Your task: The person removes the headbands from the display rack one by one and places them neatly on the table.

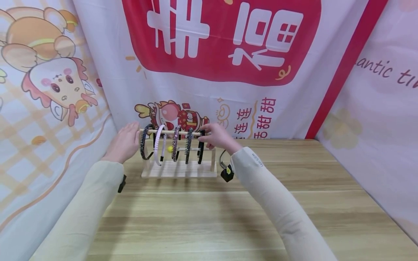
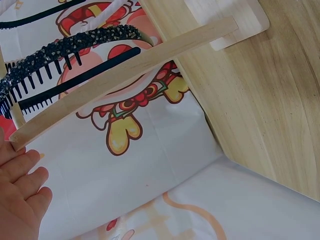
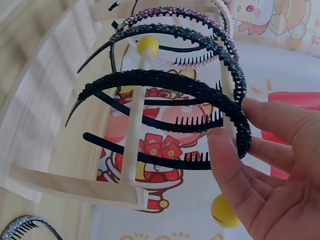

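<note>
A wooden display rack (image 1: 177, 174) stands on the table with several toothed headbands hung along its upper rod. My right hand (image 1: 215, 136) pinches the black headband (image 3: 165, 82) at the rack's right end, thumb on one side and fingers on the other. That headband still loops around the rod. Beside it hang a dark glittery headband (image 1: 188, 145), a pink glittery one (image 1: 175, 145), a pale pink one (image 1: 157, 145) and a dark stone-covered one (image 2: 75, 45). My left hand (image 1: 124, 141) touches the left end post (image 2: 100, 82) near its top with its fingertips; its thumb is hidden.
A silvery headband (image 3: 25, 222) lies on the table to the right of the rack. Yellow balls cap the rods, one (image 3: 147, 45) on the lower rod and another (image 3: 225, 211) near my right hand. A printed cloth (image 1: 209, 90) hangs close behind the rack.
</note>
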Available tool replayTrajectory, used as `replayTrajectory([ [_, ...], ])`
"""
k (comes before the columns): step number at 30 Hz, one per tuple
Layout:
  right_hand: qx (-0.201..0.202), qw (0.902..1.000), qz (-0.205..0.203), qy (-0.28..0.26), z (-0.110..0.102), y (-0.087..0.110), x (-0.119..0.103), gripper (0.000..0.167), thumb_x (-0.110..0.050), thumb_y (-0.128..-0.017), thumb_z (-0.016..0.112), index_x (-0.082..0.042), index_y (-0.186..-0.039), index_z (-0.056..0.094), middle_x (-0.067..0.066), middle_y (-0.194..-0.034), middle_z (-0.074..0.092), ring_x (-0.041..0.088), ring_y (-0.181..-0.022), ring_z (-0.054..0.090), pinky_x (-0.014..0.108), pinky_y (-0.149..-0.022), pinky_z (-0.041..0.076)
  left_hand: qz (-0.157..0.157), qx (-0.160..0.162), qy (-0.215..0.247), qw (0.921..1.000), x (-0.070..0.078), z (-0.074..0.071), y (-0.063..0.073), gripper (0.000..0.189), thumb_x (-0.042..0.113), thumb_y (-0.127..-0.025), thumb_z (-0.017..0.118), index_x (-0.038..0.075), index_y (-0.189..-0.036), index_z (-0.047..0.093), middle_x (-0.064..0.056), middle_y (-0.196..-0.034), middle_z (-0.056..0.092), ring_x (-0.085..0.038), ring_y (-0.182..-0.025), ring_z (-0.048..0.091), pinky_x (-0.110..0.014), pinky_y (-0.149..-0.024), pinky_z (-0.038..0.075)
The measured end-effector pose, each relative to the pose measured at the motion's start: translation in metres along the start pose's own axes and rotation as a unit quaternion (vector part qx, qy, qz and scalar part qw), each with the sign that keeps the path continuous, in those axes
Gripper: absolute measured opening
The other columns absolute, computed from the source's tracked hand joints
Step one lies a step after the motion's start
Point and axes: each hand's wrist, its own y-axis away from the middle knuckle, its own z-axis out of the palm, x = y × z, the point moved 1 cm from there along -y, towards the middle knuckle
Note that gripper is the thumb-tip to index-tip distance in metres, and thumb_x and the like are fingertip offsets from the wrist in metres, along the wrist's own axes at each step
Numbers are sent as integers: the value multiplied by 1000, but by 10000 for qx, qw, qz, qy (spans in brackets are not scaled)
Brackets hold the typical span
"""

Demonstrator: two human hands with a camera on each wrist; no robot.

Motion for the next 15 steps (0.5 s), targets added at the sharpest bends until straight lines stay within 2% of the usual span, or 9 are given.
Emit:
replayTrajectory([
  [7, 224, 9996, 54, -174, 2, -2, 3, 44, -8, -86, 64, -5, -129, 52, 14, -115, 55, 25, -63, 62, 37, -64, 57, 22, -36, -23, 10000, 0, 1, -1, 51, 20, -101, 23, -13, -139, 19, -32, -143, 19, -45, -132, 15, -49, -110, 5],
  [15, 358, 9993, -99, -64, 2, -2, 4, 38, -9, -87, 63, -4, -124, 55, 16, -118, 55, 25, -62, 62, 35, -59, 57, 2, -32, 14, 10000, -1, 2, -1, 50, 20, -101, 23, -13, -139, 19, -32, -143, 19, -44, -132, 14, -49, -110, 5],
])
